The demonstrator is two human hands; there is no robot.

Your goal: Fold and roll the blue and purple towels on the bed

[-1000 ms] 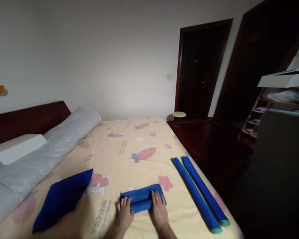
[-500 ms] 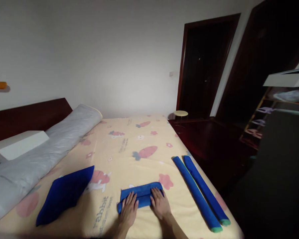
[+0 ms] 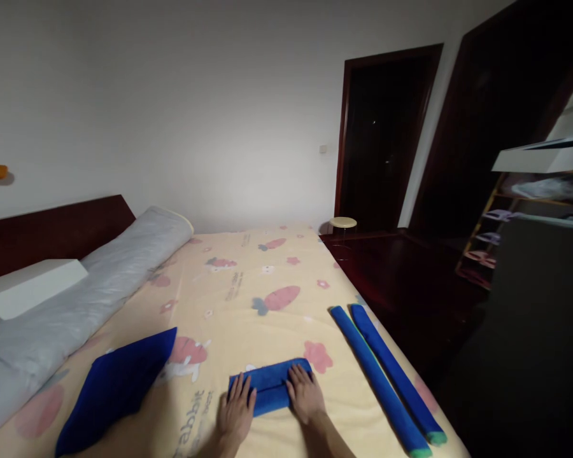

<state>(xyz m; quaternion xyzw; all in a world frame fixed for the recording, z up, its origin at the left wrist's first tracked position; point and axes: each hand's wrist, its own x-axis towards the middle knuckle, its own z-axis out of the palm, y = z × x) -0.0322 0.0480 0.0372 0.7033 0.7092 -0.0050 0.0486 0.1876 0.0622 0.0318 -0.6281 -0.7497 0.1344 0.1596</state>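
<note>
A blue cloth [image 3: 270, 388], folded into a small rectangle with a seam along its middle, lies on the patterned bed sheet [image 3: 248, 324]. My left hand [image 3: 237, 407] rests flat on its left end, fingers stretched out. On the right end lies my right hand [image 3: 305, 393], also flat, with its fingertips near the far edge. Both palms cover part of the cloth's near side. To the left, a darker blue cloth [image 3: 119, 388] is spread out. Two long blue rolls [image 3: 379, 375] with green ends lie side by side near the bed's right edge.
A grey rolled quilt [image 3: 109, 280] runs along the headboard [image 3: 57, 222], with a white box [image 3: 35, 287] on it. Beyond the bed's right edge are a round stool [image 3: 344, 222], a shelf rack [image 3: 487, 235] and a dark floor.
My left hand has shifted a little to the left and further up on the folded cloth. My right hand stays on its right end. The camera view has tilted slightly up.
</note>
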